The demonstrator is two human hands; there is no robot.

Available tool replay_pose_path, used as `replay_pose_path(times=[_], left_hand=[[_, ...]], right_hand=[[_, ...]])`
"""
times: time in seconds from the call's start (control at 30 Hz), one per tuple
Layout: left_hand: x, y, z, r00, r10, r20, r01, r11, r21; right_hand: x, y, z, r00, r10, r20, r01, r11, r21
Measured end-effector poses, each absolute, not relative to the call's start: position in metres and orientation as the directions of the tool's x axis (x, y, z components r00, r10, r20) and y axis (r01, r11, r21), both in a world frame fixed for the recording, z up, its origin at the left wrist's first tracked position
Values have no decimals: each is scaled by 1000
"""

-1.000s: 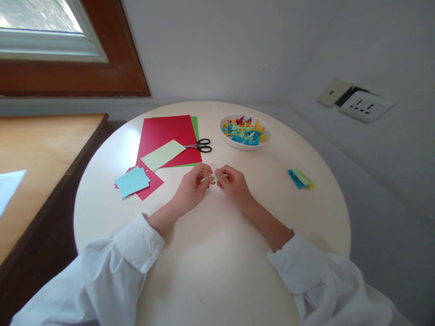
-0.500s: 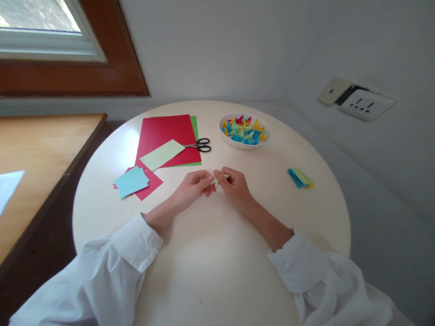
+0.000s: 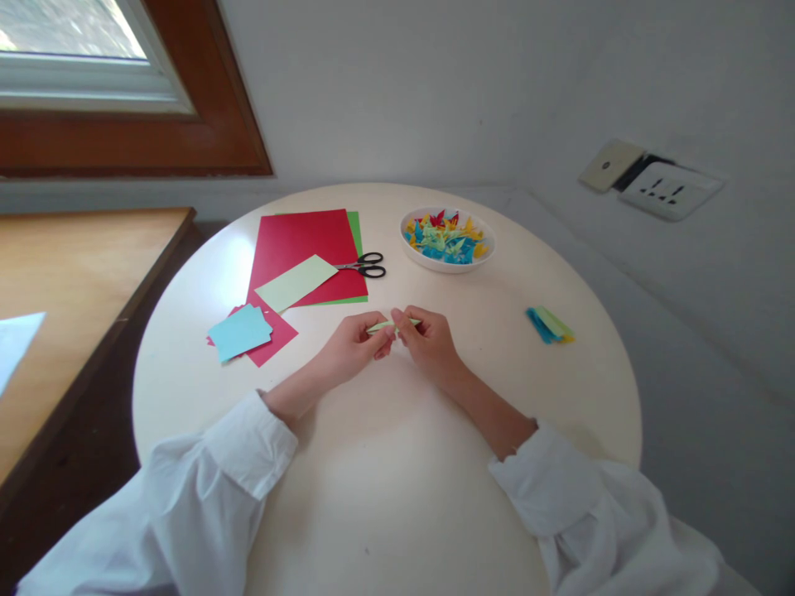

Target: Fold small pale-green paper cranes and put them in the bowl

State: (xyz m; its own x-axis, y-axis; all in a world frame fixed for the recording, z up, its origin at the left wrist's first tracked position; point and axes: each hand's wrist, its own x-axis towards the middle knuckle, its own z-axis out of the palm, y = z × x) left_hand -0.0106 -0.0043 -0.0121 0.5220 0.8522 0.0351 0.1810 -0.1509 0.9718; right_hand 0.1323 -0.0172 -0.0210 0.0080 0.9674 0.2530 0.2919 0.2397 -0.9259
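Between my fingertips is a small piece of folded light-green paper point(image 3: 380, 327), held just above the middle of the white round table point(image 3: 397, 497). My left hand point(image 3: 358, 343) pinches its left part with thumb and fingers. On the other side, my right hand point(image 3: 430, 338) grips the right part, thumb on top. Fingers cover much of the paper, so its full shape is hidden. Beyond my hands lies a pair of black-handled scissors point(image 3: 371, 265), its blades partly under a pale green paper rectangle point(image 3: 298, 281).
A white bowl point(image 3: 447, 266) full of colourful folded paper pieces stands at the back. Red sheets point(image 3: 304, 236) over green ones lie at back left, with light-blue paper squares point(image 3: 241, 333) nearer. Folded paper strips point(image 3: 550, 324) lie at right. A wooden table point(image 3: 93, 265) stands left.
My left fingers have shifted slightly, and more of the light-green paper shows above the left thumb. Both hands stay in nearly the same place.
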Motion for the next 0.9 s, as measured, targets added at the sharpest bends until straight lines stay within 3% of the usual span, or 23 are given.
replay_pose_path(times=[0.27,0.53,0.9], left_hand=[[-10,-5,-13,498,867,6,169,-104,980],[-11,0,-23,551,834,23,-78,24,997],[-12,-2,-23,526,850,25,25,-45,999]], right_hand=[[131,-18,-19,-4,965,263,274,254,-928],[133,-17,-18,12,970,242,253,231,-939],[132,-17,-18,28,964,266,253,251,-934]])
